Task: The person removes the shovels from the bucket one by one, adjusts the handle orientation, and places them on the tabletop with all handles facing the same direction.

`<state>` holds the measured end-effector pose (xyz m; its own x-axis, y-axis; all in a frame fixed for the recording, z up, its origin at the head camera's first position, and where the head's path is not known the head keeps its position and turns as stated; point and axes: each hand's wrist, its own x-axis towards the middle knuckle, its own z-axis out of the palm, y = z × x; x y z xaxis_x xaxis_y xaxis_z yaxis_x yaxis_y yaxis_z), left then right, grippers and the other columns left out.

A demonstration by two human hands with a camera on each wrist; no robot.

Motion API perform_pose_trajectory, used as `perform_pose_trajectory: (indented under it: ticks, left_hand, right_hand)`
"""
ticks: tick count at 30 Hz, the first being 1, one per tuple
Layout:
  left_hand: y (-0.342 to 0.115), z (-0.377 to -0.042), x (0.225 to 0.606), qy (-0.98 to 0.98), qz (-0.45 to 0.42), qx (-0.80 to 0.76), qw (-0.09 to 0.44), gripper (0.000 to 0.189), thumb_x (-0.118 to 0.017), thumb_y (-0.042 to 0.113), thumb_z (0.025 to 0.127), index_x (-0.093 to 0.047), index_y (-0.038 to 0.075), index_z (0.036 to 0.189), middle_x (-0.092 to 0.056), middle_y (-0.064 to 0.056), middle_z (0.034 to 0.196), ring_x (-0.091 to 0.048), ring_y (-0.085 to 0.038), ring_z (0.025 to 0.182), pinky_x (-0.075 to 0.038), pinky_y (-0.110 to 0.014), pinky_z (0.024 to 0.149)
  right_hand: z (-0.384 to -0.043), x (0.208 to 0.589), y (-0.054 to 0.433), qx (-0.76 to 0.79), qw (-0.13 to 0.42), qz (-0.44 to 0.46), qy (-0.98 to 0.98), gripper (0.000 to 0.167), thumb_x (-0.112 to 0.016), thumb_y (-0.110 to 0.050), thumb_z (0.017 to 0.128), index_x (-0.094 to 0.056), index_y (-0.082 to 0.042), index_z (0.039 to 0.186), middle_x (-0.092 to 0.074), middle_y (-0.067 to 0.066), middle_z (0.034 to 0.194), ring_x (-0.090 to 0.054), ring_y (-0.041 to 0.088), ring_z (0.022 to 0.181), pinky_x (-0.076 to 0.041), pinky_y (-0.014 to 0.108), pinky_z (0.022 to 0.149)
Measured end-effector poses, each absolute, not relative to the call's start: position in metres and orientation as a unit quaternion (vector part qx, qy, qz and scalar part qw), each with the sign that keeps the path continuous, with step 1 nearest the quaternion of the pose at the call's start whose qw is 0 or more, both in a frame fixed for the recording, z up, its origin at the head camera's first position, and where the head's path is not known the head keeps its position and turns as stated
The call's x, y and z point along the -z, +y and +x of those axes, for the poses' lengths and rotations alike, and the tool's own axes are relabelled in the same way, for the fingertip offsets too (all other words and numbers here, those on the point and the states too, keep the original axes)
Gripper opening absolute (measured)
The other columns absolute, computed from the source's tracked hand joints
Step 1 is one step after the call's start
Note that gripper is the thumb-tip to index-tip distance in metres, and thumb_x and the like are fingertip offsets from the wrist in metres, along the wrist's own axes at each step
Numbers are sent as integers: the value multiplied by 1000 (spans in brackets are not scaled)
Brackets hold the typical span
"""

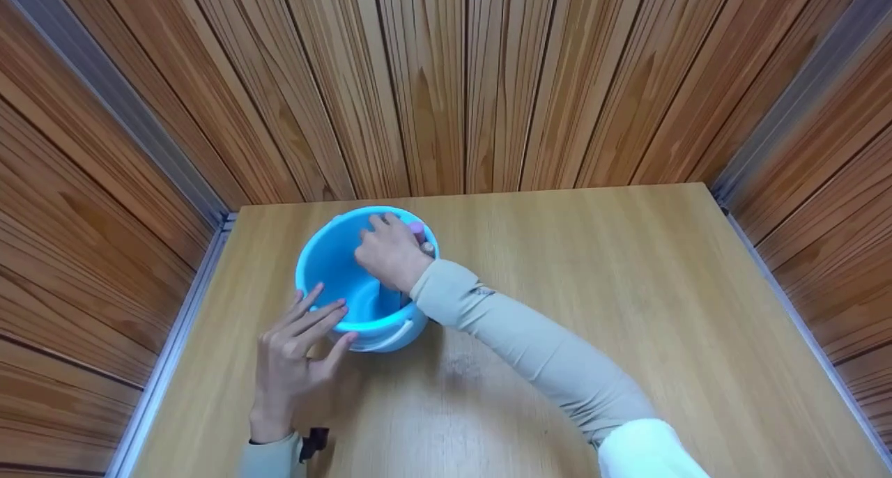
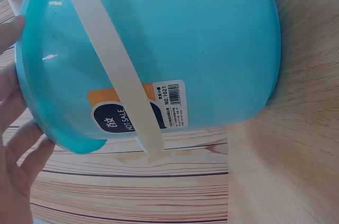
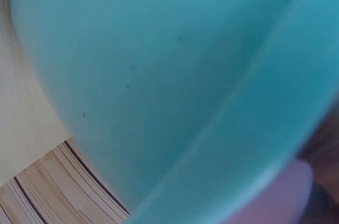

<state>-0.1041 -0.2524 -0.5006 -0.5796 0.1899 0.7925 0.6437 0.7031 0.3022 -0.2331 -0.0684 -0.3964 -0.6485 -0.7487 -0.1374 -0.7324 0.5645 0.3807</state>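
Note:
A light blue bucket (image 1: pixel 380 342) with a white handle (image 2: pixel 114 57) stands upright on the wooden table. My left hand (image 1: pixel 296 345) rests at the near left of its rim, fingers spread and fairly straight, fingertips lapping over the edge. The right hand (image 1: pixel 394 251) reaches down inside from the right, its wrist crossing the rim. Its fingers bend downward and their tips are hidden; I cannot tell whether they hold anything. Beside that hand, a pink rounded end (image 1: pixel 416 228) shows at the inner right wall, with a small grey part below it. The right wrist view shows this pink thing (image 3: pixel 280 197) behind the rim.
Wood-panelled walls (image 1: pixel 446 81) enclose the table (image 1: pixel 592 290) at the back and both sides. Grey metal strips (image 1: pixel 174 338) run along its side edges. A label (image 2: pixel 140 106) is on the bucket's outer wall, partly under the handle.

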Motion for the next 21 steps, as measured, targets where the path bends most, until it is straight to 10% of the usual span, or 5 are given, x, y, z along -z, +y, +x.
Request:
perform_pose_trajectory:
  ticks: [21]
  left_hand:
    - [-249,-100,499,-859,-202,306,357,54,-97,25,77,-80,21,129,-79,4,126,-65,-26,137,-42,-39,122]
  right_hand:
    - [-223,425,-92,385,-12,379,-841,72,-71,-64,92,-53,-35,155,-62,-3,151,-55,24,136,-42,48,125]
